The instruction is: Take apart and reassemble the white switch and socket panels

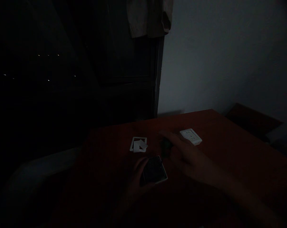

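Note:
The scene is very dark. My left hand (137, 177) grips a dark square part with a pale rim (154, 171), held just above a red table (229, 152). My right hand (183, 153) reaches forward over the table, its fingers lying on or around a small dark object (166, 145) that I cannot make out. A white socket module (191, 136) lies just beyond the right hand. A white square frame with loose white pieces on it (139, 145) rests left of the dark object.
A pale wall (229, 57) stands behind the table, with a dark door or cabinet (129, 63) to its left and a light garment (149, 17) hanging above. A dark brown object (250, 118) sits at the far right beyond the table.

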Demonstrator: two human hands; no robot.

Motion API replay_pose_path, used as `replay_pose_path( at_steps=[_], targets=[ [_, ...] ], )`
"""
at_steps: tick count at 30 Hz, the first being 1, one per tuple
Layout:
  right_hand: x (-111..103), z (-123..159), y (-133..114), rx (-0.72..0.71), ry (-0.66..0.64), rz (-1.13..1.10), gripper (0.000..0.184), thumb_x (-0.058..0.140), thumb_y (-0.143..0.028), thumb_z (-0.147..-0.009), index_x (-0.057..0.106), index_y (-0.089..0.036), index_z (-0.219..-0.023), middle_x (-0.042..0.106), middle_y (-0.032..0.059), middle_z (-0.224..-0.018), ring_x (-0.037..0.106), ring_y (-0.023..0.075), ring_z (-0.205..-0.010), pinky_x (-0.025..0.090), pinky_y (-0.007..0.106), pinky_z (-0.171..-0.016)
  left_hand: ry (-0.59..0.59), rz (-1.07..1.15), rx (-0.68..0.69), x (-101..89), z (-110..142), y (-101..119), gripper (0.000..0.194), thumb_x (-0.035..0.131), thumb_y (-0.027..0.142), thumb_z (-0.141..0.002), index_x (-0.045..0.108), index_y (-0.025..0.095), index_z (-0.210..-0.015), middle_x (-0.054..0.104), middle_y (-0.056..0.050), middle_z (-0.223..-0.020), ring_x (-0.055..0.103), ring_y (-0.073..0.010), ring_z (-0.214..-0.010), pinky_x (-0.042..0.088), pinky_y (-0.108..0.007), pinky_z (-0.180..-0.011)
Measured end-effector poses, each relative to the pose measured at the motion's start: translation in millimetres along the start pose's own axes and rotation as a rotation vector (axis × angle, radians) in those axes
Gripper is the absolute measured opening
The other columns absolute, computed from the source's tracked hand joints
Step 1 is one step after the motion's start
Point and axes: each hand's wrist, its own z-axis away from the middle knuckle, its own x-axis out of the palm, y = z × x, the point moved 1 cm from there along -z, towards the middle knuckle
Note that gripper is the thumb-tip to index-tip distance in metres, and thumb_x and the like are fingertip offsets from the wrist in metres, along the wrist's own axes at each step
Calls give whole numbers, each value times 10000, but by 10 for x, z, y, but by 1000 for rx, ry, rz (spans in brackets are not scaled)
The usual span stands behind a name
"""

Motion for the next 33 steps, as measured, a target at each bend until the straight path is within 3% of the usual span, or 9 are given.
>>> replay_pose_path(
  at_steps=[6, 8, 13, 18, 20, 23, 26, 29, 33],
  targets=[
    [65, -61, 5, 207, 57, 293, 361, 537, -410, -890, 531, -220, -1197, 655, 107, -1080, 670, 246, -786, 534, 395, -662, -8, -45, -22, -18, -2, 38, 721, 707, 381, -761, 374, 257, -1388, 369, -95, -1453, 378, -303, -1313, 336, -446, -1091],
    [61, -51, -24, 186, 48, 272, 363, 510, -393, -903, 516, -210, -1216, 646, 115, -1105, 667, 256, -842, 537, 410, -700, 1, -46, -11, -17, 2, 32, 719, 701, 384, -771, 364, 265, -1395, 369, -85, -1453, 369, -292, -1319, 330, -436, -1096],
    [-23, 12, -99, -37, -72, -30, 551, 448, -146, -886, 312, -250, -1410, 533, 96, -1337, 531, 214, -1191, 479, 381, -939, 10, -7, 10, 16, 6, -22, 727, 685, 389, -785, 337, 267, -1412, 346, -92, -1465, 375, -286, -1315, 349, -437, -1080],
    [47, -55, -53, 128, 27, 187, 334, 514, -342, -915, 521, -243, -1234, 663, 82, -1065, 660, 219, -861, 528, 352, -722, 29, -57, 6, -14, -8, 31, 714, 699, 397, -763, 381, 276, -1390, 381, -80, -1451, 375, -298, -1316, 331, -448, -1091],
    [85, -76, -34, 197, 65, 306, 343, 517, -418, -901, 560, -220, -1178, 670, 93, -1015, 664, 224, -759, 521, 354, -642, 15, -68, -5, -22, -12, 45, 710, 698, 404, -758, 391, 279, -1386, 390, -85, -1446, 375, -313, -1315, 326, -469, -1089],
    [75, -58, -40, 141, 56, 227, 426, 473, -315, -908, 450, -192, -1315, 632, 135, -1157, 654, 252, -923, 532, 390, -734, 6, -30, -19, -6, -9, 13, 716, 690, 393, -763, 375, 272, -1395, 374, -94, -1452, 380, -311, -1310, 336, -470, -1081],
    [17, -17, -59, 25, -4, 35, 558, 450, -161, -870, 323, -226, -1410, 567, 111, -1296, 571, 228, -1133, 507, 380, -884, 4, -6, -19, 16, -2, -33, 731, 691, 384, -765, 356, 278, -1405, 349, -88, -1466, 369, -305, -1317, 337, -464, -1082],
    [17, -24, -47, 62, 5, 60, 472, 488, -217, -894, 401, -255, -1357, 633, 83, -1187, 637, 215, -993, 534, 353, -800, -5, -15, -14, 12, -1, -33, 744, 697, 398, -760, 349, 288, -1408, 354, -81, -1465, 361, -311, -1322, 328, -471, -1089],
    [115, -75, -19, 214, 90, 298, 393, 530, -413, -894, 518, -221, -1237, 663, 99, -1059, 666, 227, -755, 528, 356, -617, -7, -46, -18, -13, -7, 6, 720, 692, 423, -768, 372, 268, -1393, 362, -87, -1460, 361, -308, -1323, 322, -467, -1097]
  ],
)
